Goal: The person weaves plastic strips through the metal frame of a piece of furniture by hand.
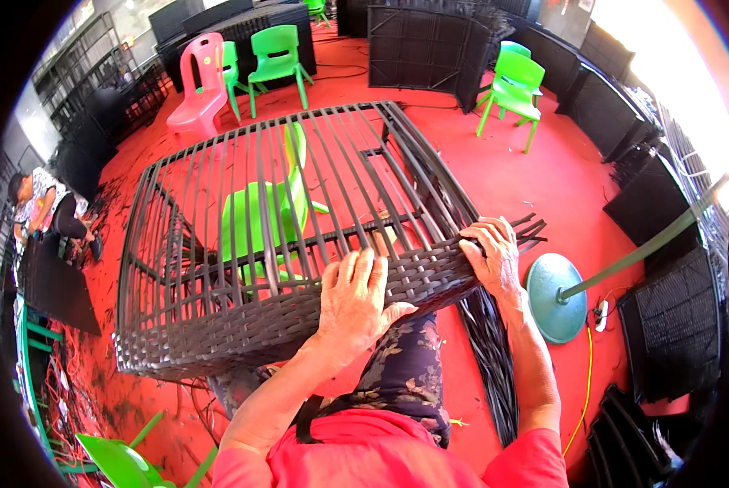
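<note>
A large frame (389, 106) strung with dark flat strips lies tilted across my lap. A band of tight dark brown weaving (218, 337) runs along its near edge; beyond it the strips run bare and parallel. My left hand (352, 302) rests on this band, fingers stretched forward over it and thumb out to the right. At the band's right end my right hand (495, 256) curls round dark weaving strips (532, 231), whose loose ends stick out to the right past the fingers. Its palm side is hidden. A long bundle of dark strips (492, 370) hangs below the frame's right corner.
A green chair (251, 218) shows through the frame. Right of my hand stands a round green base (557, 297) with a slanting pole. A pink chair (199, 89), more green chairs (277, 50) and stacked dark panels (425, 53) stand farther off. Another person (51, 203) sits at left.
</note>
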`<state>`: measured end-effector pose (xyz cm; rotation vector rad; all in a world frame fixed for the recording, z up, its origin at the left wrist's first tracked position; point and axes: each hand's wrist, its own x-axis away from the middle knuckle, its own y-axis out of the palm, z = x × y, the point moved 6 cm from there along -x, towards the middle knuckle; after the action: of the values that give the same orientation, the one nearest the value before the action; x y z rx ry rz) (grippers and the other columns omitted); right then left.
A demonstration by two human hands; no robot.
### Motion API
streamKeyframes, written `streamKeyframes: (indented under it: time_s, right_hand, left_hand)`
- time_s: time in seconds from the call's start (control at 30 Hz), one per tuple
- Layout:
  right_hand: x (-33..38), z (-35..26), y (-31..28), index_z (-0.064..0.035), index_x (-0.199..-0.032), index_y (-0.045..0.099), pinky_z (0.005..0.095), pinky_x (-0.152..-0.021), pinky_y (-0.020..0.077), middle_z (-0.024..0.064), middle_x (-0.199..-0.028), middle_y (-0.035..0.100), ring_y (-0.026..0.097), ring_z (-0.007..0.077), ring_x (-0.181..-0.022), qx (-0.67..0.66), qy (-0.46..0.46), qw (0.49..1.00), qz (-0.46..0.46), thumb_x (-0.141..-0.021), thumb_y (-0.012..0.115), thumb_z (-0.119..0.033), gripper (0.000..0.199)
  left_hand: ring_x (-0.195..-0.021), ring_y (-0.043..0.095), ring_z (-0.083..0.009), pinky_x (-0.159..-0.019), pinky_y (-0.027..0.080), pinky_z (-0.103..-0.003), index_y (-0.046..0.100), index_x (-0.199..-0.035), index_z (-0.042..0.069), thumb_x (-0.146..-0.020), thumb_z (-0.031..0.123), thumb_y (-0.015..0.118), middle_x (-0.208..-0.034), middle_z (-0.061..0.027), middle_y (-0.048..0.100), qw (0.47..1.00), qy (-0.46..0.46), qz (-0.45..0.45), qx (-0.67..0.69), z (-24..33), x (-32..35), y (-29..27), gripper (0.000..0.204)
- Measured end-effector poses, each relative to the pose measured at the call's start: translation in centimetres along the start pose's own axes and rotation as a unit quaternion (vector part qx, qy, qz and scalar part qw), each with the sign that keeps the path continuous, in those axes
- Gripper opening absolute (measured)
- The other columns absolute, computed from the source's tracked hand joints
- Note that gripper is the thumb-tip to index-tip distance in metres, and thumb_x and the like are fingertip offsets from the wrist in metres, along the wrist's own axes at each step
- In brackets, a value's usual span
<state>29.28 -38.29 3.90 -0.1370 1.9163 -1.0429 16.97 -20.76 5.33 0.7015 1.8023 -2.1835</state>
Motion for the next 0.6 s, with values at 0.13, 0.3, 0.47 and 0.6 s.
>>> streamKeyframes:
  time_s: [0.13,0.3,0.47,0.6]
  right_hand:
    - [-0.8,-2.8,0.3,-0.0047,-0.105,0.06,0.0443,-0.098,0.0299,0.0069,-0.111,0.057,0.046,0.0271,-0.112,0.021,-0.011,0.999,-0.025,-0.078,0.058,-0.016,0.029]
    - [-1.1,-8.9,1.7,-0.0051,-0.105,0.059,0.0404,-0.093,0.0353,0.0099,-0.106,0.058,0.052,0.0285,-0.102,-0.058,-0.12,0.984,-0.116,-0.079,0.057,-0.021,0.031]
    - [-0.7,-8.4,2.0,-0.0052,-0.101,0.06,0.0401,-0.088,0.0378,0.0099,-0.101,0.059,0.053,0.0282,-0.096,-0.07,-0.095,0.99,-0.083,-0.078,0.057,-0.022,0.028]
    - [-0.5,-8.5,2.0,-0.0049,-0.101,0.061,0.04,-0.089,0.0378,0.0105,-0.102,0.059,0.053,0.0284,-0.097,-0.072,-0.095,0.99,-0.078,-0.077,0.057,-0.019,0.028]
  left_hand:
    - [-0.095,0.049,-0.0241,-0.082,0.035,-0.039,0.056,-0.103,0.004,-0.067,0.049,0.063,-0.103,-0.0098,0.052,1.0,-0.001,-0.008,0.027,-0.5,0.2,0.0,0.058]
    - [-0.102,0.046,-0.0279,-0.089,0.032,-0.042,0.056,-0.105,0.002,-0.073,0.053,0.056,-0.106,-0.0127,0.051,0.996,0.029,0.077,0.021,-1.5,2.1,-2.6,0.06]
    - [-0.097,0.047,-0.026,-0.084,0.034,-0.042,0.054,-0.099,0.0,-0.075,0.052,0.054,-0.096,-0.011,0.052,0.991,-0.1,-0.014,-0.09,-6.3,5.5,-4.3,0.057]
    - [-0.103,0.044,-0.0278,-0.086,0.033,-0.044,0.054,-0.103,0.0,-0.076,0.052,0.054,-0.102,-0.0127,0.05,0.994,-0.092,-0.032,-0.053,-6.1,6.3,-4.6,0.058]
